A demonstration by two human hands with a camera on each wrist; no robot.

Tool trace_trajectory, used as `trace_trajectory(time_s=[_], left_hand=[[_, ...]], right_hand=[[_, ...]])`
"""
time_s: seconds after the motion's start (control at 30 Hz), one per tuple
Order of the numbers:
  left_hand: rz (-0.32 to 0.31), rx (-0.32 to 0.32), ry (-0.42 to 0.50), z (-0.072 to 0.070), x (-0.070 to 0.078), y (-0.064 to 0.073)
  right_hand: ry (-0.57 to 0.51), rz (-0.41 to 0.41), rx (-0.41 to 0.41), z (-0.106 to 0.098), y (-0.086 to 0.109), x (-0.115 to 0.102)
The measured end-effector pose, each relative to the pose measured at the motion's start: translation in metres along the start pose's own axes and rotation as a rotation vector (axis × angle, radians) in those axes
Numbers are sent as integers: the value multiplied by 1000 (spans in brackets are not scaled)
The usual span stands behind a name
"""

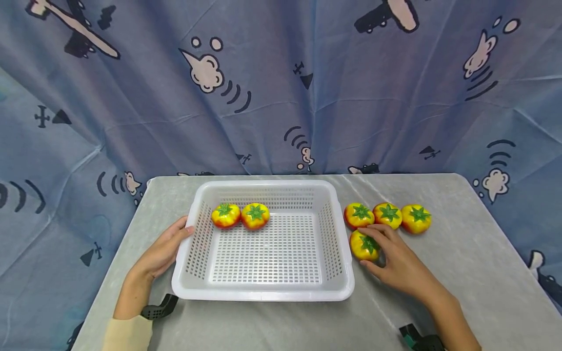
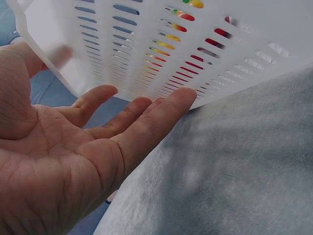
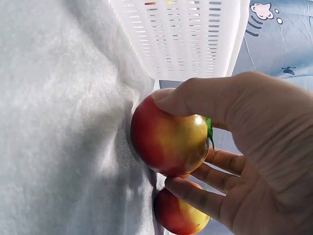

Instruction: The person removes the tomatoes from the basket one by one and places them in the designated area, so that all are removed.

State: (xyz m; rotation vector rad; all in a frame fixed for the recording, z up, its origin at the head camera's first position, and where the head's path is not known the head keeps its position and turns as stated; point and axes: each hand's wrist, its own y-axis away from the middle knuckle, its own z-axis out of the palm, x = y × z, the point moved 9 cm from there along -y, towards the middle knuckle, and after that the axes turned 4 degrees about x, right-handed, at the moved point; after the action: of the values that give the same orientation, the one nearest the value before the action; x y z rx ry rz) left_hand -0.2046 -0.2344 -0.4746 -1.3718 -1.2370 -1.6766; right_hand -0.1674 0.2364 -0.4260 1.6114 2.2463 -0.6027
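A white perforated plastic basket [image 1: 263, 291] stands on the table. My left hand [image 1: 163, 247] holds its left rim, thumb over the edge and fingers against the outer wall [image 2: 122, 44]. Inside lie two red-and-yellow tomatoes, one at the left [image 1: 226, 216] and one beside it [image 1: 255, 216], with green star-shaped tops. To the basket's right, my right hand [image 1: 401, 261] grips another tomato [image 3: 168, 137] between thumb and fingers, close by the basket wall. Three more tomatoes sit in a row just behind: one near the rim [image 1: 359, 215], a middle one [image 1: 387, 215] and a right one [image 1: 416, 219].
The table [image 1: 281, 326] has a pale grey cover. A blue patterned curtain [image 1: 272, 97] hangs behind it and at its sides. Dark devices are worn at the left wrist [image 1: 160, 308] and the right wrist [image 1: 423, 339].
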Motion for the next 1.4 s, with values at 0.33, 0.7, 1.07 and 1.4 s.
trace_trajectory(time_s=[0.33, 0.7, 1.07, 1.4], left_hand=[[13, -11, -10, 1, 5, -2], [30, -28, -7, 1, 8, -3], [10, -13, -20, 3, 3, 2], [5, 1, -12, 1, -1, 2]], right_hand=[[-5, 23, -33, 2, 1, 1], [15, 24, -8, -7, 2, -6], [25, 24, 24, -16, 13, -12], [16, 41, 91, -22, 28, -8]])
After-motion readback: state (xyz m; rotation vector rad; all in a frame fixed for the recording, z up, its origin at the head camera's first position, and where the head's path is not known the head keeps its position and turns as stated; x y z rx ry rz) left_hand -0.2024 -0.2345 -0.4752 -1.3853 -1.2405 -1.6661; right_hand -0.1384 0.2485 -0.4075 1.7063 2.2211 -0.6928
